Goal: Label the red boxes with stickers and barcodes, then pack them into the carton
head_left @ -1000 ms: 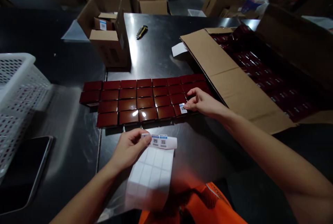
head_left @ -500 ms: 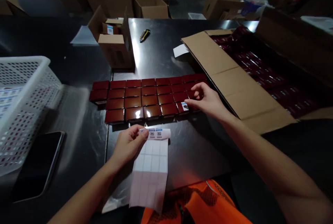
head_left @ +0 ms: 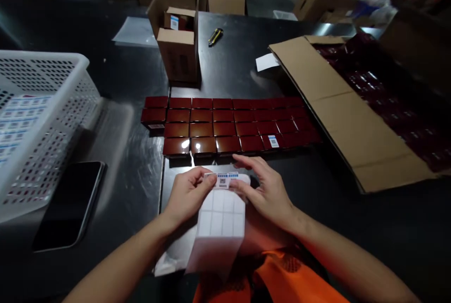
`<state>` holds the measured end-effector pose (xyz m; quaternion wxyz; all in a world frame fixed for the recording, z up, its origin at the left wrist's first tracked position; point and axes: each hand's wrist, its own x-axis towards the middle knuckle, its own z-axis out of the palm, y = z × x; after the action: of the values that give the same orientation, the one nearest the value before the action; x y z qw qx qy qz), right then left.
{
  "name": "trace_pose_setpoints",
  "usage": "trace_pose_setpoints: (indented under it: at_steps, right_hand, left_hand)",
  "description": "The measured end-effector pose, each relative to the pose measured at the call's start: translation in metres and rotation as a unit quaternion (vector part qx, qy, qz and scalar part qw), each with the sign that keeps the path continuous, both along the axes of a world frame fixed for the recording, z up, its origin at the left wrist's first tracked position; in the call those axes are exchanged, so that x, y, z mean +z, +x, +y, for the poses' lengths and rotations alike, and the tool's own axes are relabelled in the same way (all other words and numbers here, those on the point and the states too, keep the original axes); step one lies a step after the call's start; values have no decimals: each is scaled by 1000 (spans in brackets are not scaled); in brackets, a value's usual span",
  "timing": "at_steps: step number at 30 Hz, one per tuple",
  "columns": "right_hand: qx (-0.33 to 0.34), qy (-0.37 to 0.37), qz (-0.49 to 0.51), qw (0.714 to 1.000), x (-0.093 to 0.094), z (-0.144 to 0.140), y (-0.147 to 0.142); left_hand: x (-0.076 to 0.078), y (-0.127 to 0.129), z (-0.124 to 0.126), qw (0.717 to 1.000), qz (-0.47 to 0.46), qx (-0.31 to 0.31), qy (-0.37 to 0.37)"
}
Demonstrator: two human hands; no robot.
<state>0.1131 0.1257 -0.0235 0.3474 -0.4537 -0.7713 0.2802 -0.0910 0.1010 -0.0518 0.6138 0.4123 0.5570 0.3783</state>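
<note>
Orange cloth (head_left: 282, 279) shows at the bottom edge, just below the near rim of the dark metal table (head_left: 352, 209). Above it, the left hand (head_left: 186, 197) pinches the top left corner of a white label sheet (head_left: 220, 218) between thumb and fingers, and the sheet hangs down over the table edge. The right hand (head_left: 268, 190) closes its fingertips on the sheet's top right edge, where a printed label (head_left: 223, 181) sits; whether it grips the label itself or only the backing is hard to tell.

Just beyond the hands, dark red boxes (head_left: 225, 127) lie in tight rows, touching edge to edge; one near the right end of the front row carries a white label (head_left: 273, 141). Bare table lies between hands and rows, and more to the right.

To the left, a black phone (head_left: 70, 204) rests flat near a white basket (head_left: 38, 124). On the right, a large open carton (head_left: 352, 120) holds more red boxes, its flap lying just beside the rows. Farther back stand a small cardboard box (head_left: 178, 44) and a yellow-black knife (head_left: 214, 36).
</note>
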Motion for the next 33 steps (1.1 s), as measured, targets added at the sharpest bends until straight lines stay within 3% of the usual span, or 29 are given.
trace_pose_setpoints:
  at_steps: [2,5,7,12,15,18,21,33]
  right_hand:
    - [-15,-14,-10,1000,3,-5,3]
    - [32,49,13,998,11,-10,6]
    - [46,47,59,996,20,-6,10]
    - [-86,-140,168,972,38,52,33]
    - [-82,-292,132,944,36,90,45]
    - [-108,-372,99,917,30,106,46]
    - [-128,-377,79,914,26,106,43]
    - [-105,-347,13,932,19,108,43]
  left_hand:
    - [-1,0,-1,1000,5,1,1]
    - [-2,1,-1,1000,-5,5,-15]
    - [-2,2,0,999,-23,11,-38]
    - [-1,4,2,995,-44,21,-83]
    - [-3,5,3,995,-45,20,-90]
    - [-6,7,3,994,-49,14,-93]
    - [-6,7,3,993,-54,11,-100]
    - [-8,8,3,993,-58,-3,-98]
